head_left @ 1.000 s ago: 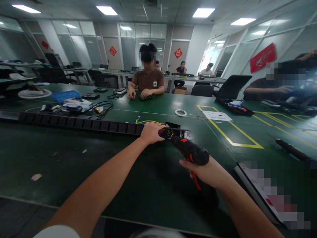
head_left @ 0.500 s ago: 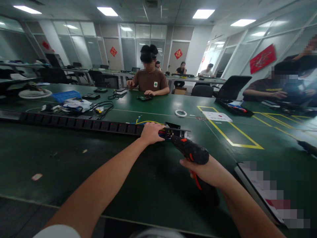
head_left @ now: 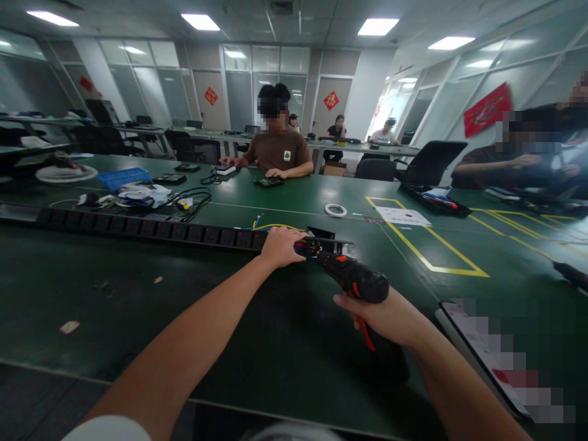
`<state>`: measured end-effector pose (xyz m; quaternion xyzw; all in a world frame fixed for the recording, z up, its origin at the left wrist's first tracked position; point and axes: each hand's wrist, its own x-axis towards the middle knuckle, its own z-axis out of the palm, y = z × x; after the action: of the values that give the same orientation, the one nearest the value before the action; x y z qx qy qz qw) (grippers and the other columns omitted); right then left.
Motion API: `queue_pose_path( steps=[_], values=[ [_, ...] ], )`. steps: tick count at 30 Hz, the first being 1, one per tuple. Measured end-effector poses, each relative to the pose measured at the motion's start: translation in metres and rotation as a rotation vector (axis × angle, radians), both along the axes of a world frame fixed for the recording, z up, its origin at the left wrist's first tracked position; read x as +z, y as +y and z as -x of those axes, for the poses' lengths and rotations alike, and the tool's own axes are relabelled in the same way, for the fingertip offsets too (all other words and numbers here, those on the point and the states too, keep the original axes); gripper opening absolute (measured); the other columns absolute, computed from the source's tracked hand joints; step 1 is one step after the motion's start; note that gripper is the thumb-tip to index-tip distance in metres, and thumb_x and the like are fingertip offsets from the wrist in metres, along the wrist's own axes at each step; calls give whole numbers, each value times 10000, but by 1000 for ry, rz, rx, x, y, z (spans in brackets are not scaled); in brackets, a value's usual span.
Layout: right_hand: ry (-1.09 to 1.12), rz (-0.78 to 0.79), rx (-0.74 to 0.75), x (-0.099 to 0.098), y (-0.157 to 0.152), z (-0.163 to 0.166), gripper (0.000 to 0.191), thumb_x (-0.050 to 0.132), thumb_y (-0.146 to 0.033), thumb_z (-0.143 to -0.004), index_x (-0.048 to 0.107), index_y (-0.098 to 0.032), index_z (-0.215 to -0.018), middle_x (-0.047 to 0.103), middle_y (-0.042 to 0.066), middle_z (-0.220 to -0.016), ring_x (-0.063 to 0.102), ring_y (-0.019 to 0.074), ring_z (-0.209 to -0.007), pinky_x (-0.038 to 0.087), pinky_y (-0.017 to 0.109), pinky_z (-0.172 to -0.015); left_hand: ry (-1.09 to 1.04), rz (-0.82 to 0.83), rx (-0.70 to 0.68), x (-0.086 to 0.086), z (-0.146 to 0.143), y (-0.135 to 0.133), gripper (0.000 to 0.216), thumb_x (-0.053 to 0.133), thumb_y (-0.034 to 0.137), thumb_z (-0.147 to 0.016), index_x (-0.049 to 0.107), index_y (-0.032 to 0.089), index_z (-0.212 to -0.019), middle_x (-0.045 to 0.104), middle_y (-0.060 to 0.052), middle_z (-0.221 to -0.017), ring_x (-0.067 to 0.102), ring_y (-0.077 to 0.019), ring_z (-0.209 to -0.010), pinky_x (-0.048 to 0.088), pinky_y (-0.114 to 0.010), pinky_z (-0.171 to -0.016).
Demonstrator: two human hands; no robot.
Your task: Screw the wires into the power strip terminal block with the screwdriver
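A long black power strip point(head_left: 193, 233) with a row of sockets lies across the table. My left hand point(head_left: 281, 247) is closed around its right end, thumb at the front. Just beyond that hand is the end part point(head_left: 315, 247), where coloured wires and metal terminals show. In my right hand point(head_left: 386, 315) is a black and orange cordless screwdriver point(head_left: 356, 277), gripped by its handle. Its nose points at the terminals; whether the bit touches a screw is too small to tell. Yellow and blue wires point(head_left: 275, 227) run behind the strip.
A white ring-shaped coil point(head_left: 335, 210) and a paper sheet point(head_left: 403, 215) lie beyond the strip. At left are a blue tray point(head_left: 124, 178) and black cables point(head_left: 193, 199). A tablet-like object point(head_left: 482, 361) rests at right. A co-worker point(head_left: 278, 147) sits opposite.
My hands, the screwdriver and the power strip look nearly unmoved. The co-worker opposite has moved a hand left onto the small white-topped device.
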<state>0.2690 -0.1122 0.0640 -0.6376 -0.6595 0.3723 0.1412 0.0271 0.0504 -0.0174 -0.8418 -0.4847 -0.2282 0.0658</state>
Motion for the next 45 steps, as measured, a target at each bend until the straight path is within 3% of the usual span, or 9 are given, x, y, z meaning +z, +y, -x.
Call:
queue_pose_path(
  steps=[15,28,45],
  values=[
    [21,-26,-3,-8,-1,0,226,734,-430,-929,629,-230,-909,673,-25,-612,661,187,-603,530,314,-626,8,8,1,-3,0,1,759,922,591,-800,730,257,-1454,764,-106,-1426,677,-364,-1268,452,-508,-1096],
    [58,-33,20,-14,1,-4,319,766,-524,-889,629,-237,-879,694,-16,-658,686,202,-632,534,325,-645,20,-8,-6,-6,3,-2,814,879,672,-834,686,242,-1498,743,-119,-1438,647,-355,-1274,415,-488,-1113],
    [66,-14,-11,-12,0,-6,349,785,-544,-873,646,-225,-901,688,-9,-644,680,192,-624,519,296,-615,-22,-17,-12,-9,3,-1,728,895,591,-852,706,265,-1475,762,-94,-1415,656,-343,-1256,422,-489,-1087]
  ],
)
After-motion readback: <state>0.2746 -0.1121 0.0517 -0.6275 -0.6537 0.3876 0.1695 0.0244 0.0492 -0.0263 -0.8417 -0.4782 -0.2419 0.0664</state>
